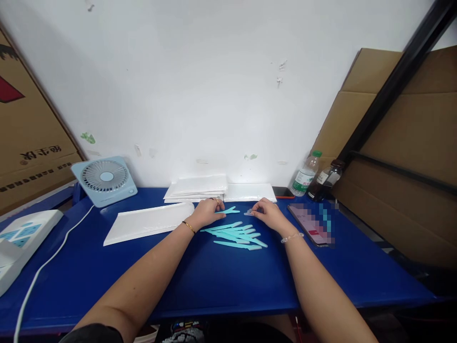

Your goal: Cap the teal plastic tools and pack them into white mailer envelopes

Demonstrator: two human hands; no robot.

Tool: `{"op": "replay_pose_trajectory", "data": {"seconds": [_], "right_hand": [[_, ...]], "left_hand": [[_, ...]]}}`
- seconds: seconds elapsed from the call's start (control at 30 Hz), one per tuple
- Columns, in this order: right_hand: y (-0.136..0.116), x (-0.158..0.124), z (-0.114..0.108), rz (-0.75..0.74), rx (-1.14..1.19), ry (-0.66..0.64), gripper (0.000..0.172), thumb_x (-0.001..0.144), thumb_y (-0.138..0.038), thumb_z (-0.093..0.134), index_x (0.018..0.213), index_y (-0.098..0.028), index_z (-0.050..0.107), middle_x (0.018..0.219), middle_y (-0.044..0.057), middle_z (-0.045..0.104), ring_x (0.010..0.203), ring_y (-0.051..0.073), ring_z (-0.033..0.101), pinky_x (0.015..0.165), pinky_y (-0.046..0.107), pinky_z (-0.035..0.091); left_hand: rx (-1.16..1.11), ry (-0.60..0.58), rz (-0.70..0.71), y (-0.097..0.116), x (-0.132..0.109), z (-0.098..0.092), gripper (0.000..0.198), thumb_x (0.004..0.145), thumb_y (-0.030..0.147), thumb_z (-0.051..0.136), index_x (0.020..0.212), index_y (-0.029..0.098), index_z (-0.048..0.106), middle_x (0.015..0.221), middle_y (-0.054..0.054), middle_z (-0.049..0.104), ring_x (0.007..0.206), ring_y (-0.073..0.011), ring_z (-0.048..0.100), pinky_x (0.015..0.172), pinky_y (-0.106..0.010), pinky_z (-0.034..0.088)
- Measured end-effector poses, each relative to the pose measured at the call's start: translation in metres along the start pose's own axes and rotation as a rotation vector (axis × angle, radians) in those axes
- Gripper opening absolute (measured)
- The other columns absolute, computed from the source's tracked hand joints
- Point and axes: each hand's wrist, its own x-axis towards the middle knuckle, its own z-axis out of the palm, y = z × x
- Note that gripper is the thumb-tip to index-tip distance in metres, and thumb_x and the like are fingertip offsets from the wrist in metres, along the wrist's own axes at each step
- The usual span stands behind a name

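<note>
My left hand (207, 213) is closed on one or two turquoise eyebrow razors (232, 210), their ends sticking out past the fingers to the right. A small translucent piece (248, 213), perhaps a blade cover, sits pinched between the fingertips of my right hand (267, 214). The two hands are apart, with a short gap between them. Just below them, several more turquoise eyebrow razors (233, 233) lie loosely fanned on the blue table (228, 281), with one razor (237, 245) nearest to me.
White padded envelopes (198, 186) are stacked against the wall, and a single envelope (143, 221) lies left. A pale blue fan (106, 178) stands far left, its white cable (53, 257) crossing the table. Phones (310, 224) and two bottles (306, 176) are at right.
</note>
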Motion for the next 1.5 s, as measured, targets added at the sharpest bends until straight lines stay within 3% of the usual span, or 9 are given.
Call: {"op": "replay_pose_trajectory", "data": {"seconds": [0.13, 0.27, 0.5, 0.7, 0.9, 1.03, 1.17, 1.4, 1.5], "right_hand": [[-0.017, -0.002, 0.007, -0.107, 0.029, -0.095, 0.010, 0.080, -0.031, 0.064, 0.081, -0.022, 0.068, 0.091, 0.003, 0.060, 0.081, 0.017, 0.056, 0.079, 0.032, 0.037], [-0.032, -0.003, 0.019, -0.139, 0.021, -0.179, 0.010, 0.078, -0.031, 0.068, 0.080, -0.021, 0.066, 0.087, 0.001, 0.059, 0.084, 0.017, 0.056, 0.083, 0.035, 0.034], [-0.027, -0.002, 0.013, -0.123, 0.042, -0.172, 0.011, 0.078, -0.027, 0.065, 0.071, -0.019, 0.063, 0.083, 0.001, 0.059, 0.081, 0.017, 0.054, 0.078, 0.033, 0.035], [0.000, -0.002, -0.006, 0.011, 0.040, 0.026, 0.013, 0.072, -0.032, 0.069, 0.074, -0.020, 0.065, 0.083, 0.002, 0.062, 0.076, 0.017, 0.055, 0.072, 0.030, 0.039], [-0.011, -0.009, -0.006, -0.005, 0.106, -0.243, 0.016, 0.066, -0.033, 0.074, 0.073, -0.020, 0.067, 0.080, 0.000, 0.064, 0.072, 0.016, 0.056, 0.069, 0.028, 0.040], [-0.022, -0.009, -0.002, 0.004, 0.090, -0.337, 0.011, 0.069, -0.028, 0.071, 0.070, -0.020, 0.064, 0.073, 0.000, 0.062, 0.072, 0.016, 0.056, 0.067, 0.027, 0.039], [-0.015, -0.008, 0.000, -0.050, 0.135, -0.310, 0.011, 0.073, -0.028, 0.066, 0.069, -0.019, 0.062, 0.075, 0.000, 0.061, 0.070, 0.015, 0.055, 0.065, 0.026, 0.040], [0.006, -0.006, -0.012, 0.052, 0.096, -0.052, 0.015, 0.070, -0.033, 0.069, 0.074, -0.019, 0.066, 0.079, 0.002, 0.061, 0.068, 0.015, 0.053, 0.062, 0.026, 0.041], [0.003, -0.009, -0.015, 0.049, 0.170, -0.170, 0.020, 0.066, -0.036, 0.073, 0.074, -0.018, 0.068, 0.078, 0.002, 0.063, 0.068, 0.015, 0.056, 0.060, 0.026, 0.041]], "left_hand": [[0.002, -0.147, 0.103, 0.007, -0.002, -0.001, 0.029, 0.067, 0.046, 0.069, 0.083, 0.022, 0.069, 0.081, 0.000, 0.066, 0.074, -0.0156, 0.059, 0.062, -0.022, 0.038], [0.007, -0.265, 0.067, 0.011, -0.002, 0.004, 0.018, 0.071, 0.038, 0.065, 0.077, 0.021, 0.070, 0.072, 0.001, 0.067, 0.065, -0.0133, 0.058, 0.057, -0.022, 0.035], [0.119, -0.170, 0.103, 0.009, -0.003, 0.003, 0.012, 0.075, 0.031, 0.062, 0.074, 0.022, 0.069, 0.073, 0.001, 0.069, 0.065, -0.0136, 0.058, 0.061, -0.022, 0.036], [0.115, -0.026, 0.027, 0.007, -0.005, -0.003, 0.018, 0.072, 0.038, 0.067, 0.079, 0.022, 0.068, 0.080, 0.000, 0.068, 0.075, -0.0164, 0.061, 0.065, -0.024, 0.037], [0.043, -0.170, 0.137, 0.013, -0.010, 0.002, 0.026, 0.069, 0.044, 0.069, 0.082, 0.022, 0.070, 0.083, -0.001, 0.067, 0.075, -0.0153, 0.060, 0.063, -0.022, 0.037], [0.023, -0.206, 0.148, 0.016, -0.011, 0.007, 0.018, 0.071, 0.039, 0.067, 0.077, 0.022, 0.069, 0.076, 0.001, 0.067, 0.069, -0.0134, 0.060, 0.059, -0.021, 0.036], [0.043, -0.224, 0.108, 0.016, -0.010, 0.006, 0.012, 0.074, 0.032, 0.062, 0.072, 0.022, 0.069, 0.071, 0.001, 0.068, 0.063, -0.0125, 0.058, 0.059, -0.022, 0.036], [0.158, -0.055, 0.045, 0.004, -0.008, -0.006, 0.013, 0.074, 0.032, 0.062, 0.077, 0.022, 0.069, 0.077, -0.001, 0.069, 0.071, -0.0163, 0.060, 0.065, -0.024, 0.037], [0.094, -0.077, 0.062, 0.004, -0.009, -0.004, 0.020, 0.072, 0.039, 0.066, 0.081, 0.022, 0.069, 0.081, 0.000, 0.068, 0.071, -0.0154, 0.060, 0.061, -0.023, 0.036]]}}
